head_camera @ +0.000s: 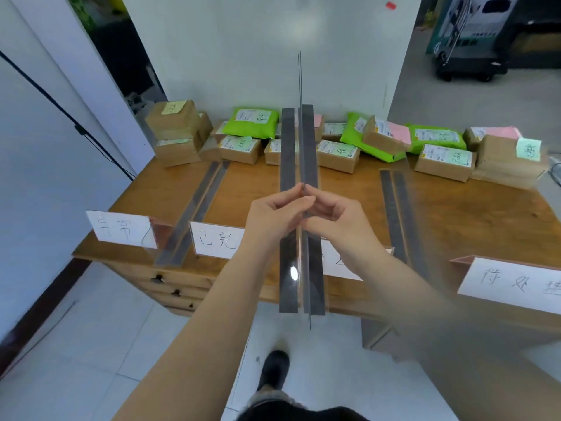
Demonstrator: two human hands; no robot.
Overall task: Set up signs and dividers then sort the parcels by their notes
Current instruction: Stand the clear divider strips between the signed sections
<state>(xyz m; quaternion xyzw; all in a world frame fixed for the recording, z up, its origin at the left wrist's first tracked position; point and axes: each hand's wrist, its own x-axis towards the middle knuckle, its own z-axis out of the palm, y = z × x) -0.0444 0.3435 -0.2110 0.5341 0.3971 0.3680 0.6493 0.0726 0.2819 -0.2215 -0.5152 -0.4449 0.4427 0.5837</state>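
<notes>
I'm looking down at a wooden table (455, 214) with drawers under its front edge, standing on a pale tiled floor (91, 344) against a white wall panel (258, 50); a dark wheeled cart (473, 62) sits well back on the right. Along the far edge of the table lies a row of parcels (337, 154): brown cardboard boxes and bright green mailer bags (254, 122), most with printed shipping labels and small handwritten sticky notes in yellow, green or pink, too small for me to read. Two clear dividers with grey base strips already lie on the table, one left (194, 211) and one right (397, 214). My left hand (274, 215) and right hand (332, 218) meet at the centre, fingers curled closed and pinching the upright edge of a third clear divider (300, 253), seen edge-on and held above the table's middle, running from the near edge toward the parcels. Along the near edge stand white signs in clear holders with handwritten Chinese characters: the far-left sign (120, 229) is hard to make out, the next sign (217, 240) begins 已完, one behind my right arm (340, 265) is mostly hidden, and the right sign (513, 282) reads 待处理, cut off at the frame edge.
</notes>
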